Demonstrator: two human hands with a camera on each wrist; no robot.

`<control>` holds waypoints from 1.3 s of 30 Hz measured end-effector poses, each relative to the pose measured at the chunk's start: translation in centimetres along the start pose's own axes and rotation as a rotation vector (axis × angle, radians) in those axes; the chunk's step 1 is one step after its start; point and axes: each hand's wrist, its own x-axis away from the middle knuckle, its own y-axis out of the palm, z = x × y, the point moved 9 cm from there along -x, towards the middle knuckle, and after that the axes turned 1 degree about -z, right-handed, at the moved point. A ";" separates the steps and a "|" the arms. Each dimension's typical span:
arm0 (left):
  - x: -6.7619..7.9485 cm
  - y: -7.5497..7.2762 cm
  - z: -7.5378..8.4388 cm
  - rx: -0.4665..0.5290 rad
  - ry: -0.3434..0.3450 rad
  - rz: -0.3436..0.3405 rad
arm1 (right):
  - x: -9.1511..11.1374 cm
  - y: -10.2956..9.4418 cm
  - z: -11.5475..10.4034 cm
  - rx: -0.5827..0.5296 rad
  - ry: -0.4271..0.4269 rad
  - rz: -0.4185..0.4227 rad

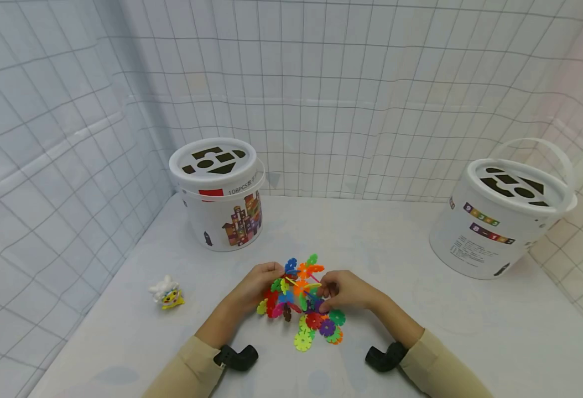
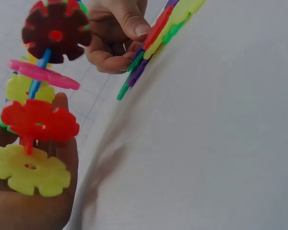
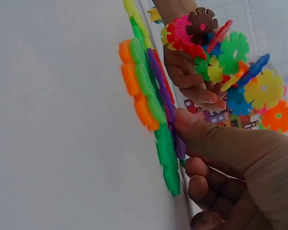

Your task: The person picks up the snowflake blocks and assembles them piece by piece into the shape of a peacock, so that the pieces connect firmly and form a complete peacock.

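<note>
Fingers [image 3: 198,167] and thumb of the right hand [image 1: 348,290] pinch a flat bunch of flower-shaped discs [image 1: 313,321] at its edge, the thumb against a purple disc [image 3: 179,143]; the grip is narrow, closed down to the thin plastic. From where I stand I see red, purple, green, yellow-green and orange overlapping in that bunch, over the white table [image 1: 371,237]; whether it touches the surface I cannot tell. Just across from it, the left hand [image 1: 254,287] holds a bigger, bushier cluster [image 1: 301,287] of similar discs, slotted together at odd angles, its fingers curled in against them. Seen from beside the left wrist, a yellow disc [image 2: 43,175], a red disc [image 2: 53,124], a pink disc [image 2: 45,75] and a brown disc [image 2: 69,33] stand in a row. Both pieces are between the hands, near each other. Beige sleeves [image 1: 192,367] cover the forearms, with a black device [image 1: 237,358] at each wrist. Off to the person's left sits a small white and yellow figure [image 1: 168,293]. Farther back stands a white lidded tub [image 1: 212,218] printed with coloured blocks, and well over to the right a second white tub [image 1: 475,243], its handle raised. Behind everything hangs white sheeting [image 1: 321,110] with a grey grid
</note>
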 end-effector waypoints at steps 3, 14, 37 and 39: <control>-0.2 -0.2 -0.2 -0.013 -0.007 0.052 | 0.2 0.1 -0.2 0.004 -0.004 -0.017; -0.3 -0.2 -0.5 -0.082 -0.017 0.136 | 0.6 0.2 0.1 0.043 0.015 -0.045; -0.7 2.5 -1.5 -0.236 0.012 -0.040 | 1.3 -3.4 1.9 -0.557 0.181 0.339; -0.7 2.6 -1.5 -0.244 0.010 -0.042 | 1.2 -3.1 1.8 -0.575 0.191 0.326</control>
